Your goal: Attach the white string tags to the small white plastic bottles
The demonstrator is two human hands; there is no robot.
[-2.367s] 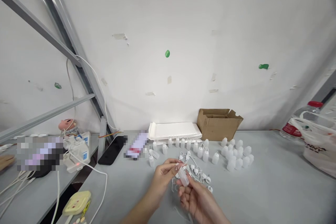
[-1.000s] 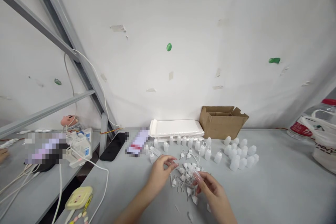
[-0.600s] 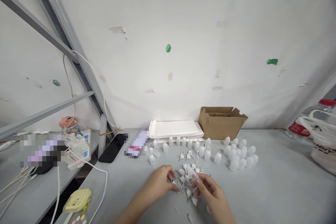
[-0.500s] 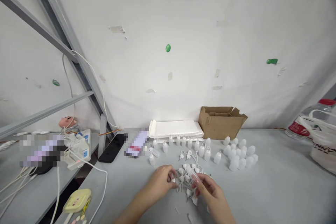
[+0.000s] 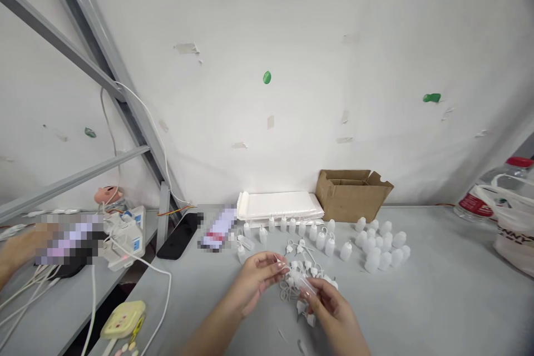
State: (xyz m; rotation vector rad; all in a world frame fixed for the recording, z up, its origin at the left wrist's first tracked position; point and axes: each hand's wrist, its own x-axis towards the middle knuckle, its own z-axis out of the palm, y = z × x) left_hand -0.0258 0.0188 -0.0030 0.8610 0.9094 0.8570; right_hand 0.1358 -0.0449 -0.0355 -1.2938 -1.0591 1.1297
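Note:
My right hand [image 5: 331, 306] is closed round a small clear plastic bottle [image 5: 307, 287], tilted with its neck toward the upper left. My left hand [image 5: 258, 281] pinches a small white cap [image 5: 286, 268] close to the bottle's neck; the fingers partly hide it, and whether cap and bottle touch I cannot tell. Beneath and between the hands lies a loose pile of white caps with looped straps [image 5: 314, 270]. Behind it stand several small capped bottles [image 5: 320, 241] in rough rows. To the right are several uncapped whitish bottles [image 5: 372, 260] in a cluster.
At the back are white padded envelopes [image 5: 279, 206] and a cardboard box [image 5: 354, 197]. A black phone [image 5: 178, 236], a power strip [image 5: 125, 242] with cables and a yellow case [image 5: 123, 318] lie left. A plastic bag [image 5: 515, 239] sits right. Another person's hand [image 5: 19, 247] is far left.
My left hand has lifted from the pile with the cap and moved slightly up and right toward the bottle. The right hand has shifted slightly. Another person's hand has appeared at far left.

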